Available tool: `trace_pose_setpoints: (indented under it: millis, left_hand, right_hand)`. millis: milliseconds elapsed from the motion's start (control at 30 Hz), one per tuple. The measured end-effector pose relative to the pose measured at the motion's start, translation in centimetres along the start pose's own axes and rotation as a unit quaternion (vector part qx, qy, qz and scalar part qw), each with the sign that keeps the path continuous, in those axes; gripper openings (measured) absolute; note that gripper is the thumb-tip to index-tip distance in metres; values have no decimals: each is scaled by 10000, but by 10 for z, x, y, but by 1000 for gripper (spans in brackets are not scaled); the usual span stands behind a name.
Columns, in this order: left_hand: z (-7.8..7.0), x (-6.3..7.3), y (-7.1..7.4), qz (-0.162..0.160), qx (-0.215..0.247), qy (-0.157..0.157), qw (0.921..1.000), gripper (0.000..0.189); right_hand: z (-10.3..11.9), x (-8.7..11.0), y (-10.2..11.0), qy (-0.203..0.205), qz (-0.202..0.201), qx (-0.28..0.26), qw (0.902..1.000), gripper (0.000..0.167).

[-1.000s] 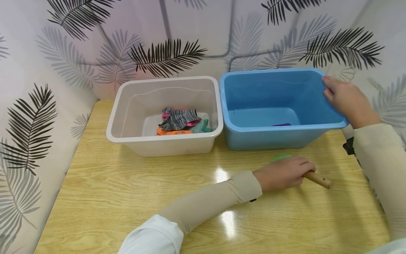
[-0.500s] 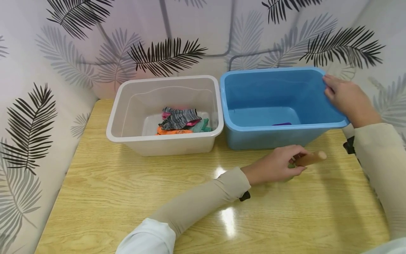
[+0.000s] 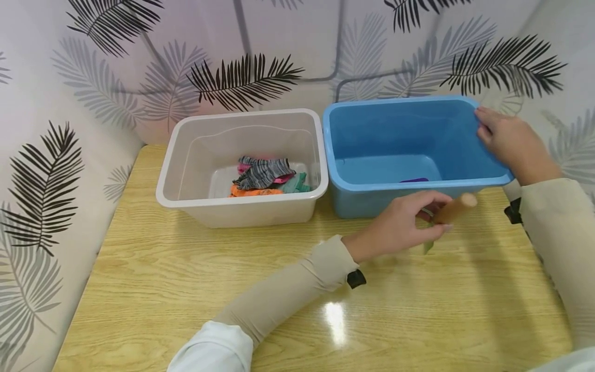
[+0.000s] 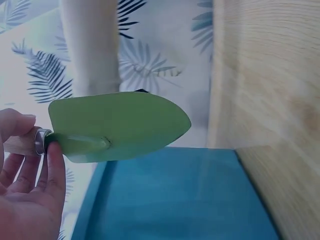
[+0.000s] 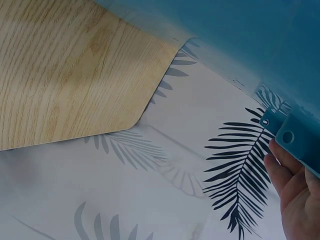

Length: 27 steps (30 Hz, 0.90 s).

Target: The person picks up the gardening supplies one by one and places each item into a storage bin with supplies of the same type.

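My left hand (image 3: pixel 404 225) pinches a garden trowel (image 4: pixel 125 125) where its wooden handle (image 3: pixel 453 207) meets the metal collar. In the left wrist view the green blade extends to the right from the fingers; in the head view most of it is hidden behind the hand. The trowel is above the table, in front of the blue bin (image 3: pixel 418 185). My right hand (image 3: pixel 518 144) grips the right rim of that bin, and the right wrist view shows its fingers at the underside of the rim. A purple thing (image 3: pixel 413 180) lies in the bin, mostly hidden by the front wall.
A white bin (image 3: pixel 241 202) stands left of the blue one, nearly touching it. Inside are several cloth pieces, including a grey knitted one (image 3: pixel 262 174) and an orange one (image 3: pixel 255 192). Both bins stand at the back of the wooden table (image 3: pixel 186 284), before a leaf-patterned curtain (image 3: pixel 279 41).
My left hand has lifted the trowel from the table toward the blue bin's front and turned it, so the handle's end now points up. My right hand stays on the rim.
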<state>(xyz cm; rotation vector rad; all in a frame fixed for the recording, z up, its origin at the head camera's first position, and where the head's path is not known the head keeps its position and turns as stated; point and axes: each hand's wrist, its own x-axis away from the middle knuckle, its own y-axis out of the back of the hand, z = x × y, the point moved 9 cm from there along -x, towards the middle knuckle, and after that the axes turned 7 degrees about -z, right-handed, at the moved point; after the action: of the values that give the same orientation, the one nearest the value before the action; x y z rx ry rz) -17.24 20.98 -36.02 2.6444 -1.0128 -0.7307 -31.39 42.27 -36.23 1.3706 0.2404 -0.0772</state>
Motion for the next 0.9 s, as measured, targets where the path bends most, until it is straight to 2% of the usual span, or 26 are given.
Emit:
trace_pose_setpoints:
  millis: [267, 500, 667, 767, 900]
  left_hand:
    - [-10, -9, 19, -155, 96, 399, 9990, 39]
    - [-38, -13, 45, -287, 318, 693, 9967, 39]
    - [-51, -19, 62, -381, 708, 801, 9935, 38]
    - [-54, -24, 72, -506, 947, 833, 9907, 38]
    - [-50, -35, 83, -702, 1035, 915, 9879, 38]
  right_hand:
    - [-3, 1, 3, -9, 23, -56, 10000, 52]
    - [-2, 1, 4, 34, 7, -84, 10000, 51]
    - [-2, 1, 3, 23, 63, -97, 9999, 51]
    - [-1, 1, 3, -13, 83, -118, 9999, 51]
    - [1, 0, 3, -39, 48, -132, 9999, 51]
